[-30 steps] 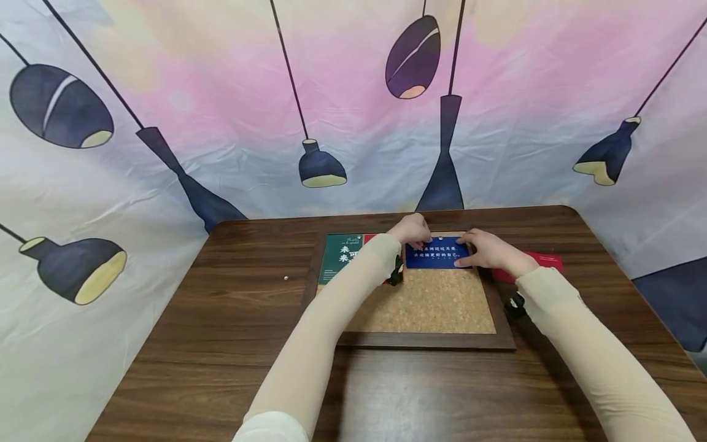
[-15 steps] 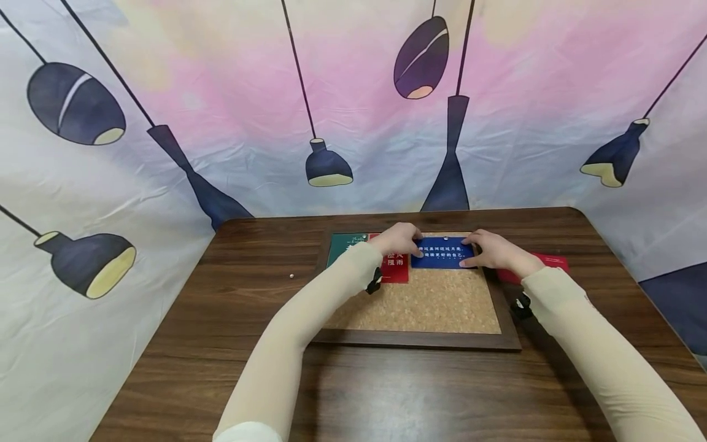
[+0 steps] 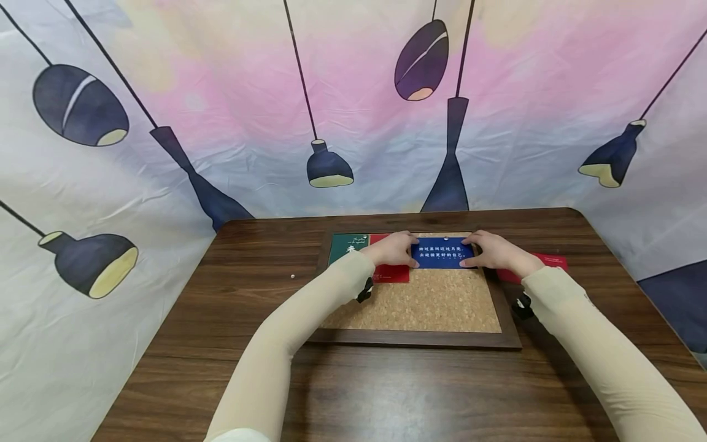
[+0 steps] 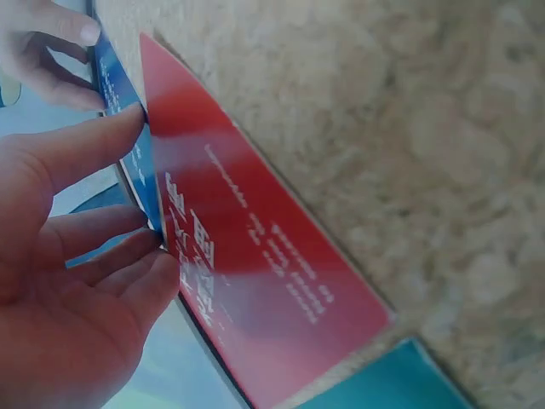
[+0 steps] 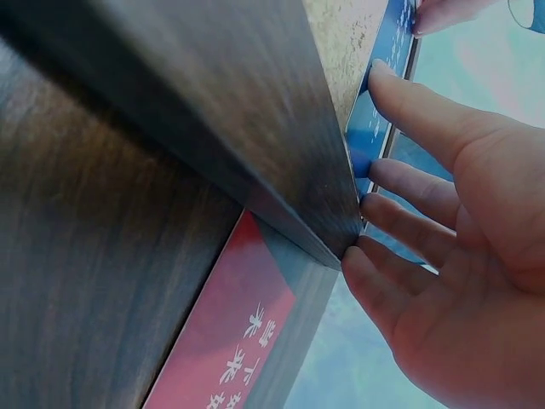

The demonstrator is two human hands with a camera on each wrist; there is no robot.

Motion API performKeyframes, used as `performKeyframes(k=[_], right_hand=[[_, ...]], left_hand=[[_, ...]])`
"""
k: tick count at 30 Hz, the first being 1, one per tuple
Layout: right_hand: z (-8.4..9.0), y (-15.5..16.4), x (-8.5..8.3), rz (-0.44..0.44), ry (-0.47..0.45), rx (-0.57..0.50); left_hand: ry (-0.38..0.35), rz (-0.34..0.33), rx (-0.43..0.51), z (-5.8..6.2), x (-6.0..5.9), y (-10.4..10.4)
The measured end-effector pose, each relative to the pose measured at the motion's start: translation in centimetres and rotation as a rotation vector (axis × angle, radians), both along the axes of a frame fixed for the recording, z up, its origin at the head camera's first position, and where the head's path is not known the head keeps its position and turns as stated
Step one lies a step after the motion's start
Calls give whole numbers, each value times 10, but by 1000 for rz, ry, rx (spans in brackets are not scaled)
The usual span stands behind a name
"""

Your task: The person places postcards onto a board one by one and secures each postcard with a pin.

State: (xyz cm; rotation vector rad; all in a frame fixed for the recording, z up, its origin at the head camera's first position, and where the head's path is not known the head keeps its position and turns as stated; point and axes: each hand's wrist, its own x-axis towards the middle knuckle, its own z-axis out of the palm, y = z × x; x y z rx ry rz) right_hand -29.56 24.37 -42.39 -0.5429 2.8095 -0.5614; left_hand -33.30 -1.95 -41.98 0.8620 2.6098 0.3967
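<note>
A cork board (image 3: 425, 301) in a dark wooden frame (image 3: 409, 337) lies on the brown table. Along its top edge sit a green card (image 3: 348, 247), a red card (image 3: 391, 274) and a blue card (image 3: 442, 252) with white lettering and a small pin (image 3: 446, 239) at its top. My left hand (image 3: 411, 255) lies over the red card, its straight fingers touching the blue card's left edge (image 4: 128, 162). My right hand (image 3: 472, 250) touches the blue card's right edge with straight fingers (image 5: 400, 102). In the left wrist view the red card (image 4: 255, 256) fills the middle.
A second red card (image 3: 547, 260) lies on the table to the right of the frame, also in the right wrist view as the red card (image 5: 230, 341). A small pale pin (image 3: 292, 277) sits on the table at the left. A printed cloth backdrop surrounds the table.
My left hand has slid from the blue card's top down to its left edge, and the forearm has swung left, uncovering the red card. The right hand has stayed put.
</note>
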Motion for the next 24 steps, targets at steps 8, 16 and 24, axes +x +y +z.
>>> performKeyframes(k=[8, 16, 24], right_hand=[[-2, 0, 2, 1, 13, -1], [-6, 5, 4, 6, 44, -7], [-9, 21, 5, 26, 65, -66]], left_hand=[[-5, -4, 10, -2, 1, -2], [-12, 10, 3, -6, -1, -3], [-44, 18, 40, -6, -1, -7]])
